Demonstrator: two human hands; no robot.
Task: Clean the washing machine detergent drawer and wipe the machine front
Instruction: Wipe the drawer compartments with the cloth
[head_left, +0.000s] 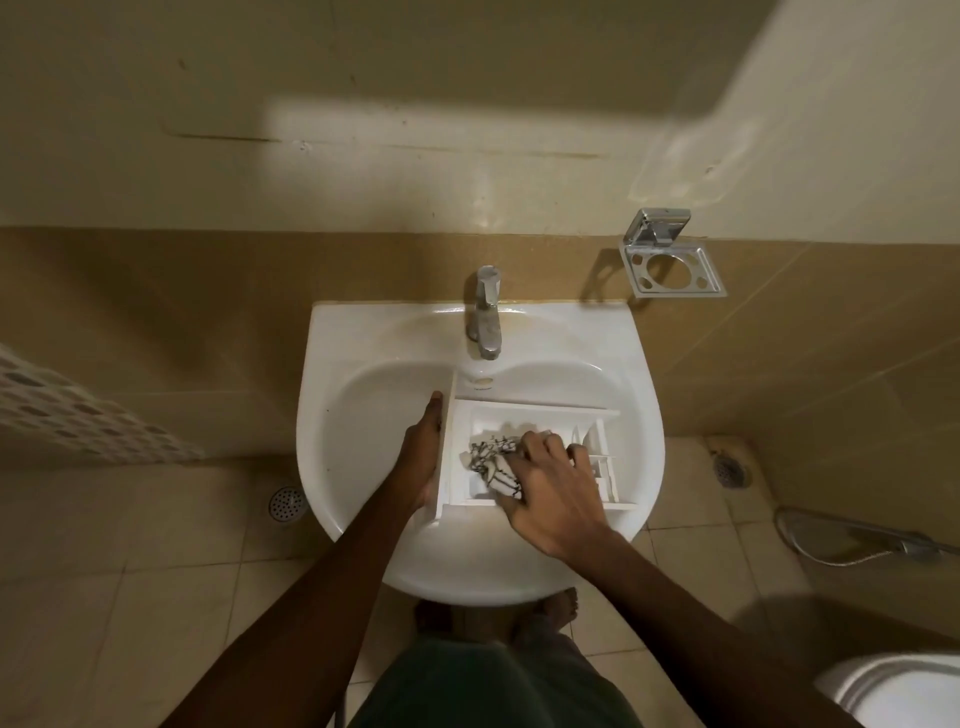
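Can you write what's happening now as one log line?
place: sink | left hand: holds detergent drawer | right hand: holds patterned cloth inside drawer

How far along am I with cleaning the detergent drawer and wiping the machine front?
Done: the drawer is out of the machine, lying in the sink. In hand: the left hand grips its front end while the right hand holds a patterned cloth in the big compartment. Left: probably the small compartments, then the machine front, not in view.

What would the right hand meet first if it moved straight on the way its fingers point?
The right hand, gripping the black-and-white patterned cloth, points up-left. It would likely meet the far inner wall of the white plastic detergent drawer first, though depth is unclear.
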